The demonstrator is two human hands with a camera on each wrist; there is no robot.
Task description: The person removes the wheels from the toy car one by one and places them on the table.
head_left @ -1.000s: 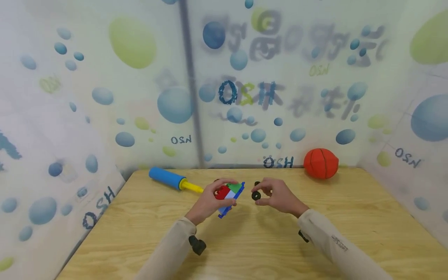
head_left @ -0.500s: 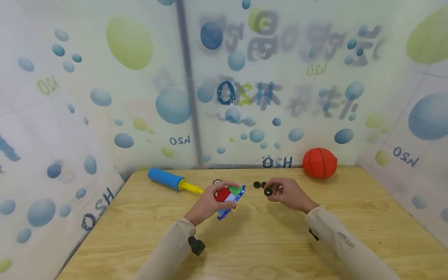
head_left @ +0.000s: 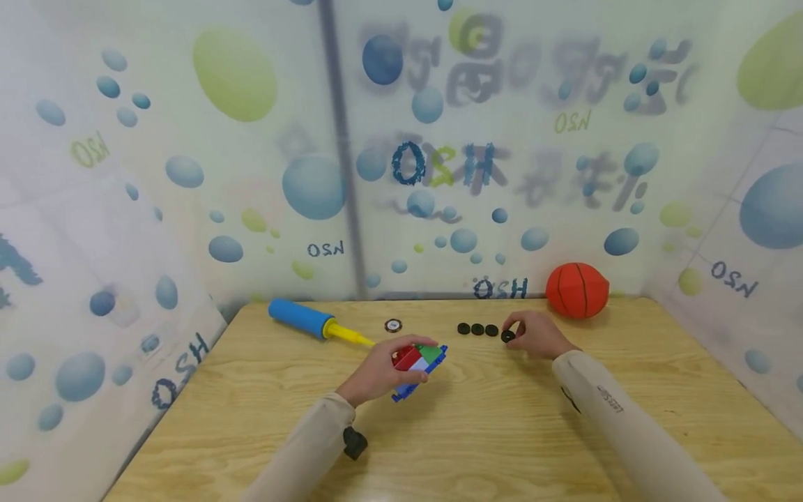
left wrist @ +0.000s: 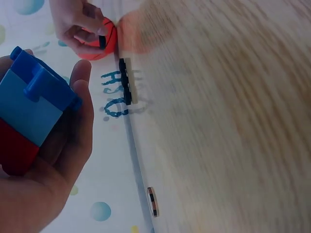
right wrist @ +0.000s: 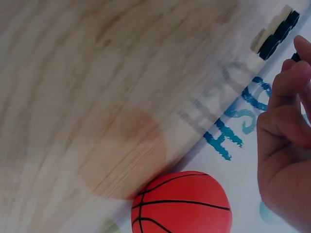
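A person sits at a pale wooden worktop inside a booth of bubble-printed walls, both sleeved arms reaching in from the bottom of the frame. Just left of centre, the left hand grips a block toy of red, green, white and blue bricks, fingers curled round it and holding it slightly above the wood. To the right of centre, the right hand pinches a small black wheel low against the worktop, at the right end of a row of three black wheels that lie side by side.

Judging by this, taking the wheels off the toy seems mostly done: three are laid out and the fourth looks about to join them, though whether it has been let go cannot be told. The bricks themselves remain joined.

Further back, a blue and yellow hand pump lies at the upper left of the worktop, an orange ball rests at the upper right, and a small round disc sits between them.
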